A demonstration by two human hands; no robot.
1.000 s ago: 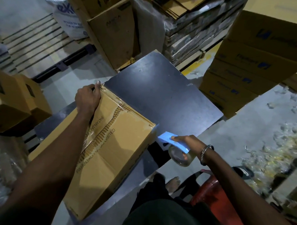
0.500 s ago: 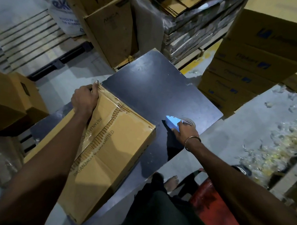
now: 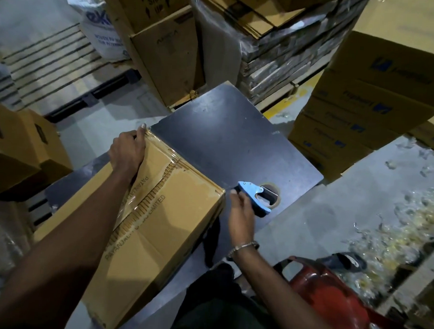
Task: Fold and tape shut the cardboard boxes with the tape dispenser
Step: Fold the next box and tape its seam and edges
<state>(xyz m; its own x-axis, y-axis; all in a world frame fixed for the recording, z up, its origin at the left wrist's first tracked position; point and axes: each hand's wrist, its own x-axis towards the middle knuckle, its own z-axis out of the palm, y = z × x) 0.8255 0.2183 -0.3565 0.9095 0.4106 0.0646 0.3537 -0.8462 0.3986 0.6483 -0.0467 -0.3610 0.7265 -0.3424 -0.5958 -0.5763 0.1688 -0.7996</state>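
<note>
Blue tape dispenser (image 3: 255, 198) on table, seemingly just beside right grip (image 3: 241, 210).

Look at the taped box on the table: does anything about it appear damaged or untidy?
Yes. The cardboard box has a torn top layer along its seam, baring the corrugated ridges, and the clear tape there lies wrinkled. The left hand holds its far edge.

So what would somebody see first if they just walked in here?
Probably the big brown cardboard box on the dark table, its taped seam shiny, with the left hand gripping its far edge. Beside it lies the blue tape dispenser, near the right hand.
</note>
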